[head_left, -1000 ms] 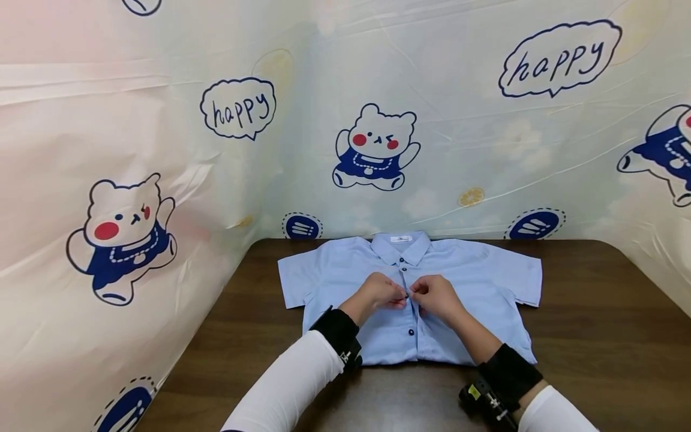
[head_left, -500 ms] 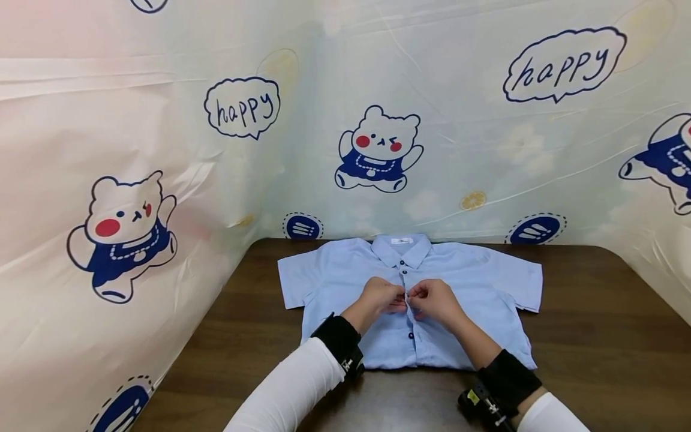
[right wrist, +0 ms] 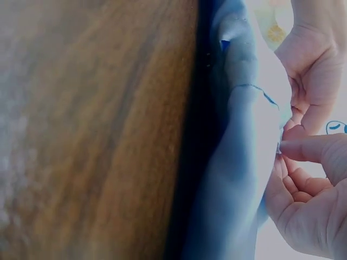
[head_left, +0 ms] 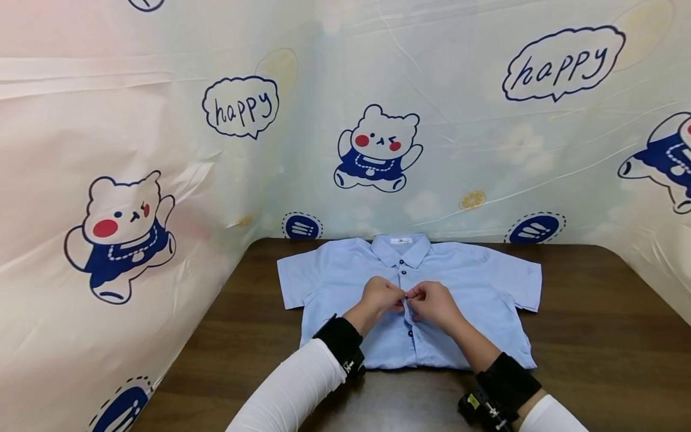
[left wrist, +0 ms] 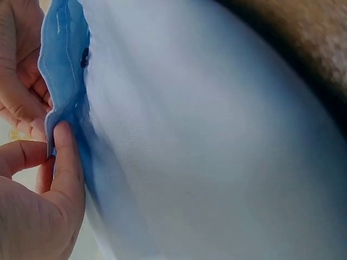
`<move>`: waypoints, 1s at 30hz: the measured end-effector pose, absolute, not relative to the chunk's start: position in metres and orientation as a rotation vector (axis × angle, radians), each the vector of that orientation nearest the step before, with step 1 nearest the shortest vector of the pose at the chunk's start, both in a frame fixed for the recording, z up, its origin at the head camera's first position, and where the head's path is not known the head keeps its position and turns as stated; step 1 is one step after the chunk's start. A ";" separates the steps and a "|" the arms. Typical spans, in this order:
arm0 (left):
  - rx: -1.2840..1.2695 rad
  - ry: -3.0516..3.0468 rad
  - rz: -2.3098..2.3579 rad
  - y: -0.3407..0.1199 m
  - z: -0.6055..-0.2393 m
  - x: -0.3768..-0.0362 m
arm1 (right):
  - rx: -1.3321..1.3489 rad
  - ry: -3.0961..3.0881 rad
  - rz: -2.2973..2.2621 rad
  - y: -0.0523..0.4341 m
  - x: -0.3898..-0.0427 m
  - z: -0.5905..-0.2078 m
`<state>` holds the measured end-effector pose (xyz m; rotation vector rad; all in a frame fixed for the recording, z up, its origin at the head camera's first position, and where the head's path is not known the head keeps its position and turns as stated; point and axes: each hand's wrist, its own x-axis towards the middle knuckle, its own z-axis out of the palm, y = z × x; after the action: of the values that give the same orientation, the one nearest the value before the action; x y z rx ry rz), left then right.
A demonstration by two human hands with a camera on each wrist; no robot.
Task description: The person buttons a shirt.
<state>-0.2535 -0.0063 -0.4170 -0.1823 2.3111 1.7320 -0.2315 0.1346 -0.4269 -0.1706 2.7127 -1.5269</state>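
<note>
A light blue short-sleeved shirt (head_left: 340,270) lies face up, collar at the far side, dark buttons down its front. Over the middle of its placket (left wrist: 59,54) both hands meet. My left hand (head_left: 382,295) pinches the placket edge between thumb and fingers, as the left wrist view shows. From the other side, my right hand (head_left: 434,305) pinches the same edge, its fingertips (right wrist: 287,147) right beside the left ones. One dark button (head_left: 410,333) shows below the hands, and another button (head_left: 403,272) above them. The button between the fingertips is hidden.
The shirt rests on a dark brown wooden table (head_left: 243,336). A printed curtain (head_left: 459,150) with cartoon bears hangs behind and on the sides. Black straps with small cameras, such as the right wrist camera (head_left: 483,405), sit on both wrists.
The hands have come together at the placket, fingertips now meeting where a small gap stood before. The placket edge has been lifted slightly, and the button between the fingers is now covered.
</note>
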 end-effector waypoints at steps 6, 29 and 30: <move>-0.167 2.400 1.663 -0.006 -0.415 -0.255 | -0.150 2.691 -1.540 0.137 -0.233 -0.426; -0.043 2.536 1.579 -0.008 -0.422 -0.252 | -0.006 2.395 -1.719 0.138 -0.237 -0.429; -0.036 2.558 1.551 -0.008 -0.423 -0.251 | -0.001 2.393 -1.719 0.138 -0.236 -0.430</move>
<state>-0.2515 -0.0082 -0.4229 -0.0357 2.5580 1.5511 -0.2361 0.1377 -0.4299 -0.0014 2.3935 -1.7187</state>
